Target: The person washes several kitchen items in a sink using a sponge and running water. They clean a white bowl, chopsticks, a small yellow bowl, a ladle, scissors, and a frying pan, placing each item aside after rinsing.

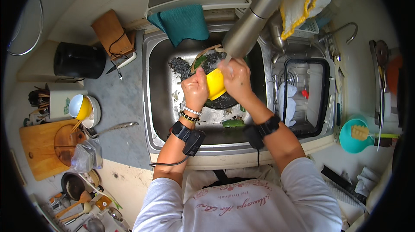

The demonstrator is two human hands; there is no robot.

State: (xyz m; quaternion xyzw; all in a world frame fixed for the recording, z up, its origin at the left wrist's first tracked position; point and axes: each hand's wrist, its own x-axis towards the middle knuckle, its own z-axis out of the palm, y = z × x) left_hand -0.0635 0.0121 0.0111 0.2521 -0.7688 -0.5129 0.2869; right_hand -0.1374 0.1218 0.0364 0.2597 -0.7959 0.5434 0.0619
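A yellow bowl (215, 84) is held tilted over the sink, under the mouth of the metal faucet (241, 37). My left hand (195, 86) grips its left side with the thumb up. At the opposite side, my right hand (237, 75) holds on near the rim, its fingers partly hidden below the faucet. Water seems to run onto that hand. Beneath the bowl, dark cookware (223, 103) and green vegetable scraps (233, 123) lie in the stainless steel sink basin (162, 108), and a dark mesh-like clump (179, 66) sits to the left.
A teal cloth (188, 24) hangs over the basin's back edge. On the left counter are a knife (124, 60), stacked bowls (80, 106) and a wooden cutting board (35, 154). The right basin holds a black-rimmed clear container (324, 95). A turquoise pan (348, 141) stands at right.
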